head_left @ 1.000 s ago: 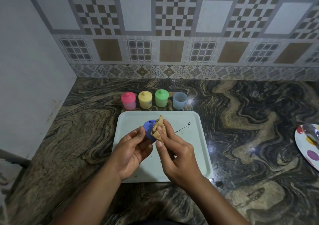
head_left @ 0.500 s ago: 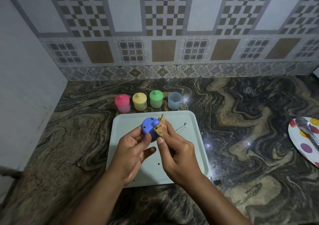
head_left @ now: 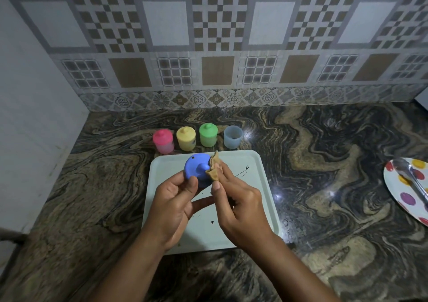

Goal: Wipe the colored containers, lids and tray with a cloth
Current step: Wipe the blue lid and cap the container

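Marbled counter point(head_left: 324, 186): tray point(head_left: 166, 169), containers point(head_left: 186, 138), plate point(head_left: 393, 193).

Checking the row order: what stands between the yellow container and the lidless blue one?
The green container, lid on, seen in the head view.

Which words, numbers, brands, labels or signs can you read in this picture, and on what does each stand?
None can be read. The blue lid, pink container, yellow container, green container, pale blue container, tray and spotted plate show no writing; the tray's dark marks are smears.
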### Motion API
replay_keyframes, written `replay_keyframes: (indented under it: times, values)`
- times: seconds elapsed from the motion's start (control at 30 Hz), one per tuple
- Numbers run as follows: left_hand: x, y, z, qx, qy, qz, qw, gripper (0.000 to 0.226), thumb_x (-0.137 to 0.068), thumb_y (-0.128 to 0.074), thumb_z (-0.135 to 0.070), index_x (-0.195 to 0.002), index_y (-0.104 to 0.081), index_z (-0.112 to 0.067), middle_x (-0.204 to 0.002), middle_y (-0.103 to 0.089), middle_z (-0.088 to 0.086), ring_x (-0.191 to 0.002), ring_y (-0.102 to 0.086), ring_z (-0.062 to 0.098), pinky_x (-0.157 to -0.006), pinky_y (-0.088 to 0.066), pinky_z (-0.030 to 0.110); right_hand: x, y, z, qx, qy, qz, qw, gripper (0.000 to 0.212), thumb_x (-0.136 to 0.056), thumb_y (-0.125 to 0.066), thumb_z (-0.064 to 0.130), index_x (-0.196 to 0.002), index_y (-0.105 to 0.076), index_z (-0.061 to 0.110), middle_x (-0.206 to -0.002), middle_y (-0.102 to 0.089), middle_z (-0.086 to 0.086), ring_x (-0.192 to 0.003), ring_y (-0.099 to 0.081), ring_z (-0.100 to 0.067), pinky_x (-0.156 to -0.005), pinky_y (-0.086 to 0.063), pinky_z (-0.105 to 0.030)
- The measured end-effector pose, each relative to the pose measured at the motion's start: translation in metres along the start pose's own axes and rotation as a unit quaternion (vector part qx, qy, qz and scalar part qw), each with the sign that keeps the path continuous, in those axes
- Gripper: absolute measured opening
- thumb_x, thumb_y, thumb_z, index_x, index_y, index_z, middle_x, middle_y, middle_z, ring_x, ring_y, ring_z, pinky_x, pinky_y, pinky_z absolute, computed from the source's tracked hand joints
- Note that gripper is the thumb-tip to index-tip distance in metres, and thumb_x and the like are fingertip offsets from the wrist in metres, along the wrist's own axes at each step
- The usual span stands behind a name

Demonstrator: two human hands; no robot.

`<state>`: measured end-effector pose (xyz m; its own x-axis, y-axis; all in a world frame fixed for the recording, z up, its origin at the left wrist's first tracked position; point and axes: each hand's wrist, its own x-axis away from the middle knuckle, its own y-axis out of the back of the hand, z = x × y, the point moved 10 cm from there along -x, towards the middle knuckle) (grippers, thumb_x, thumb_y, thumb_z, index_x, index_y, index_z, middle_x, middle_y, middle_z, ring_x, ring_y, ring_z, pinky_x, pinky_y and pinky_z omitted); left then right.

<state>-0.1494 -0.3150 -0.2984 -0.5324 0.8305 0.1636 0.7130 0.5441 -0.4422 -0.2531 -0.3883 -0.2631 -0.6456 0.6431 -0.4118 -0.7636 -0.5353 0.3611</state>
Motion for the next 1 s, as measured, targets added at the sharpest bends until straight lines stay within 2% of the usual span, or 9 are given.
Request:
replay_keyframes:
  times: [0.13,0.27,0.43,0.6,0.67,0.8,0.87,0.93,1.0]
  values:
    - [-0.001,0.004,-0.001,-0.011,0.027,-0.012,1.000,0.041,-0.093,-0.048,-0.031,-0.108,-0.068,0.002,-0.112,-0.071,0.023,-0.106,-0.070,0.034,-0.069,-0.059,0.036,-0.006,0.004,-0.006,-0.026,-0.028,-0.003,0.999,0.035,-0.102,-0.052,0.013,-0.134,-0.067,0.011,-0.143,-0.060,-0.001,-0.143,-0.045,-0.008,-0.115,-0.044,-0.033]
    - [-0.001,0.003,0.002,-0.014,0.019,-0.025,0.999,0.053,-0.096,-0.040,-0.040,-0.118,-0.065,0.002,-0.123,-0.069,0.016,-0.119,-0.064,0.028,-0.083,-0.058,0.043,-0.001,0.000,-0.011,-0.031,-0.043,0.007,0.999,0.028,-0.104,-0.050,0.015,-0.114,-0.074,0.003,-0.121,-0.073,-0.016,-0.142,-0.047,-0.012,-0.111,-0.048,-0.042]
    - [0.003,0.001,-0.003,-0.032,-0.010,-0.010,0.999,0.035,-0.098,-0.051,-0.022,-0.118,-0.067,0.002,-0.125,-0.067,0.021,-0.121,-0.061,0.035,-0.085,-0.057,0.042,0.000,0.004,0.006,0.002,0.007,-0.011,1.000,0.035,-0.102,-0.052,0.011,-0.134,-0.066,0.010,-0.143,-0.060,-0.006,-0.144,-0.044,-0.007,-0.112,-0.042,-0.022]
    - [0.003,0.004,-0.001,-0.030,0.029,-0.016,0.999,0.032,-0.094,-0.059,-0.032,-0.100,-0.075,-0.005,-0.112,-0.072,0.019,-0.099,-0.068,0.023,-0.072,-0.058,0.035,-0.004,0.006,-0.007,-0.031,-0.034,-0.013,0.999,0.033,-0.103,-0.051,0.014,-0.130,-0.069,0.010,-0.141,-0.062,-0.001,-0.142,-0.046,-0.009,-0.114,-0.045,-0.033]
    - [0.002,0.004,0.002,-0.025,0.033,-0.047,0.998,0.040,-0.093,-0.051,-0.038,-0.104,-0.072,-0.006,-0.109,-0.074,0.015,-0.095,-0.071,0.020,-0.066,-0.058,0.031,-0.002,0.003,-0.009,-0.036,-0.043,0.001,0.998,0.032,-0.103,-0.050,0.016,-0.125,-0.072,0.008,-0.141,-0.063,-0.002,-0.143,-0.044,-0.008,-0.115,-0.044,-0.035]
    - [0.003,-0.001,-0.005,-0.007,-0.014,-0.034,0.999,0.057,-0.095,-0.045,-0.048,-0.121,-0.063,0.000,-0.124,-0.069,0.016,-0.114,-0.067,0.029,-0.081,-0.059,0.039,0.001,0.002,-0.005,-0.030,-0.034,-0.009,0.999,0.033,-0.103,-0.050,0.017,-0.129,-0.069,0.009,-0.144,-0.059,-0.001,-0.144,-0.044,-0.008,-0.115,-0.044,-0.035]
    - [0.006,-0.008,-0.007,-0.036,-0.031,0.000,0.999,0.047,-0.097,-0.056,-0.037,-0.126,-0.061,0.000,-0.127,-0.066,0.018,-0.119,-0.063,0.033,-0.087,-0.058,0.044,0.000,0.006,0.000,-0.018,-0.017,-0.021,0.999,0.036,-0.103,-0.050,0.019,-0.133,-0.067,0.010,-0.145,-0.059,-0.002,-0.143,-0.045,-0.008,-0.115,-0.043,-0.032]
    - [0.006,-0.006,-0.005,-0.051,-0.026,0.005,0.998,0.039,-0.093,-0.057,-0.027,-0.124,-0.064,-0.003,-0.124,-0.068,0.019,-0.117,-0.064,0.034,-0.084,-0.058,0.041,0.000,0.009,0.005,-0.006,0.006,-0.026,1.000,0.037,-0.102,-0.049,0.019,-0.133,-0.066,0.009,-0.144,-0.059,-0.004,-0.143,-0.046,-0.009,-0.115,-0.043,-0.031]
    - [0.005,-0.005,-0.005,-0.041,-0.016,0.004,0.999,0.042,-0.089,-0.067,-0.037,-0.116,-0.069,-0.005,-0.118,-0.070,0.020,-0.109,-0.068,0.031,-0.076,-0.058,0.036,-0.002,0.011,0.001,-0.020,-0.007,-0.022,1.000,0.035,-0.103,-0.050,0.019,-0.131,-0.068,0.009,-0.143,-0.061,-0.003,-0.140,-0.050,-0.010,-0.113,-0.046,-0.034]
